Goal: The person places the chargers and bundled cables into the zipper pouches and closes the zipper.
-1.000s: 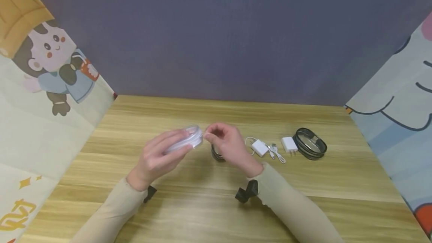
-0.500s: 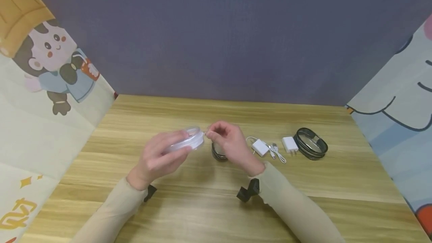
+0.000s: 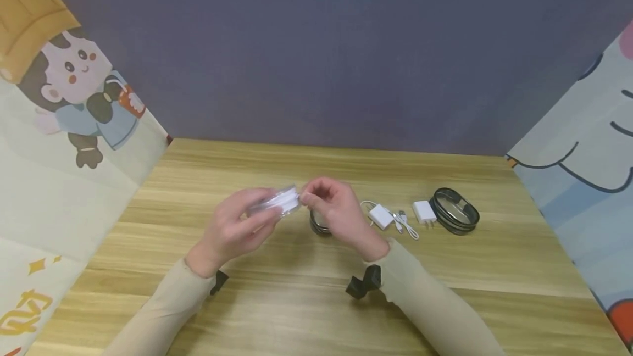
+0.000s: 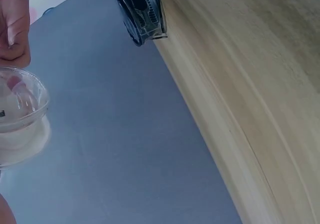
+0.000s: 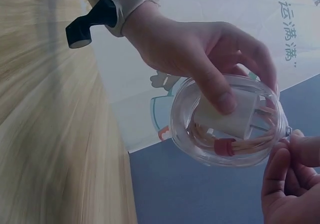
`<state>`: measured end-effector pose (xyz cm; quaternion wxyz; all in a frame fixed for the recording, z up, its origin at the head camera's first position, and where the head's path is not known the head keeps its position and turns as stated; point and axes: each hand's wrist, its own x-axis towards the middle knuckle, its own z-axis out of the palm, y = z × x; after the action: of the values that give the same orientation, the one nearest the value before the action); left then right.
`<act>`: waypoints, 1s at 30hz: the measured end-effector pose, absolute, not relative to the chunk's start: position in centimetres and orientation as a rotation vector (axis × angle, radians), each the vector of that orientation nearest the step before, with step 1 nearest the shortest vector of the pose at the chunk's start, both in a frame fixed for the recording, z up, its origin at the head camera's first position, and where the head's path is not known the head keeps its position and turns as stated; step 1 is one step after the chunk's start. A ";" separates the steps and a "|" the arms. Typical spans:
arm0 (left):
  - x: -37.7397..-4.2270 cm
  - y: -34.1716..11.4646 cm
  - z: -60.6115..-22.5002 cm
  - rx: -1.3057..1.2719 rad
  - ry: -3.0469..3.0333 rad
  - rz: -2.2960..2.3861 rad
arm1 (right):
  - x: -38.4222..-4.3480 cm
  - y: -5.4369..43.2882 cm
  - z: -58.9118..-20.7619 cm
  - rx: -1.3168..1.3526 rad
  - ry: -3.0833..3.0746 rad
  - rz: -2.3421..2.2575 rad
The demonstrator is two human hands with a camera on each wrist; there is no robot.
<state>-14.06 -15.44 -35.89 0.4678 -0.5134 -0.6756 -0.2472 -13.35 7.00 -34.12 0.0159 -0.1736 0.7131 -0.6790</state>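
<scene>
My left hand point(image 3: 237, 221) holds a clear, rounded plastic zip case point(image 3: 284, 201) with a white band, raised over the table. Through its wall in the right wrist view show a white charger plug point(image 5: 227, 112) and a pale cable point(image 5: 255, 143) with a red tie point(image 5: 224, 146). My left thumb lies across the case's face there. At the edge of the case, my right hand point(image 3: 333, 207) pinches the small metal zipper pull point(image 5: 288, 131) between thumb and fingers. In the left wrist view, the case point(image 4: 25, 114) appears at the left border, below the right hand point(image 4: 14, 29).
Partly behind my right hand sits a dark-rimmed case point(image 3: 318, 224). To the right lie a white charger plug point(image 3: 381, 216), a bundled white cable point(image 3: 406, 227), another white plug point(image 3: 423, 211) and a black-rimmed clear case point(image 3: 455, 211). A grey-blue panel point(image 3: 316, 59) rises behind the wooden table point(image 3: 277, 312).
The clear zip case has tilted in my left hand, so its white edge now faces the head camera more. My right hand has barely moved and stays at the case's edge.
</scene>
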 end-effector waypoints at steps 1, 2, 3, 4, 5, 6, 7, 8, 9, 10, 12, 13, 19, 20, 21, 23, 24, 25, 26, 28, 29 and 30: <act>-14.1 -15.5 -35.9 -1.265 -1.668 -0.605 | -13.3 7.0 -34.1 -0.547 2.220 -2.109; -14.1 -15.5 -36.0 -1.269 -1.681 -0.602 | -13.2 6.9 -34.0 -0.555 2.222 -2.105; -14.0 -15.5 -36.0 -1.273 -1.695 -0.596 | -13.2 6.9 -33.9 -0.559 2.229 -2.099; -14.0 -15.6 -36.1 -1.276 -1.708 -0.593 | -13.2 6.9 -33.9 -0.567 2.239 -2.086; -14.0 -15.6 -36.1 -1.281 -1.717 -0.590 | -13.1 6.8 -33.9 -0.580 2.251 -2.075; -14.0 -15.5 -36.1 -1.285 -1.724 -0.591 | -13.1 6.8 -33.9 -0.595 2.266 -2.062; -14.0 -15.5 -36.1 -1.285 -1.726 -0.591 | -13.1 6.8 -33.9 -0.614 2.277 -2.058; -13.9 -15.4 -36.1 -1.284 -1.725 -0.591 | -13.0 6.7 -33.9 -0.635 2.288 -2.053; -13.9 -15.3 -36.0 -1.284 -1.720 -0.593 | -13.0 6.6 -33.9 -0.656 2.300 -2.048; -13.9 -15.2 -36.0 -1.283 -1.711 -0.597 | -12.9 6.6 -34.0 -0.676 2.307 -2.046; -13.8 -15.0 -35.9 -1.277 -1.695 -0.593 | -12.8 6.4 -34.1 -0.699 2.318 -2.052; -13.8 -14.9 -35.9 -1.274 -1.690 -0.588 | -12.8 6.4 -34.2 -0.706 2.321 -2.054; -13.8 -15.0 -35.9 -1.265 -1.655 -0.570 | -12.6 6.3 -34.3 -0.699 2.329 -2.053; -13.8 -15.0 -35.9 -1.266 -1.645 -0.572 | -12.6 6.3 -34.3 -0.697 2.325 -2.055; -13.8 -15.0 -35.9 -1.265 -1.635 -0.570 | -12.6 6.3 -34.3 -0.694 2.323 -2.054; -13.8 -15.1 -35.9 -1.264 -1.614 -0.566 | -12.6 6.3 -34.3 -0.686 2.331 -2.043; -13.7 -15.1 -35.9 -1.265 -1.605 -0.565 | -12.6 6.4 -34.4 -0.679 2.337 -2.037; -13.7 -15.1 -35.8 -1.268 -1.600 -0.568 | -12.7 6.4 -34.4 -0.673 2.345 -2.031; -13.7 -15.1 -35.7 -1.270 -1.592 -0.571 | -12.7 6.5 -34.4 -0.667 2.353 -2.026; -13.6 -15.1 -35.6 -1.276 -1.578 -0.579 | -12.8 6.6 -34.4 -0.656 2.365 -2.013; -13.6 -15.1 -35.4 -1.278 -1.571 -0.584 | -12.9 6.7 -34.4 -0.652 2.366 -2.013; -13.5 -15.1 -35.3 -1.281 -1.563 -0.590 | -12.9 6.7 -34.4 -0.651 2.363 -2.013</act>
<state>-13.52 -15.05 -35.31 0.4951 -0.5287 -0.6450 -0.2434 -12.90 6.72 -34.40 -0.0148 -0.2051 0.7449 -0.6346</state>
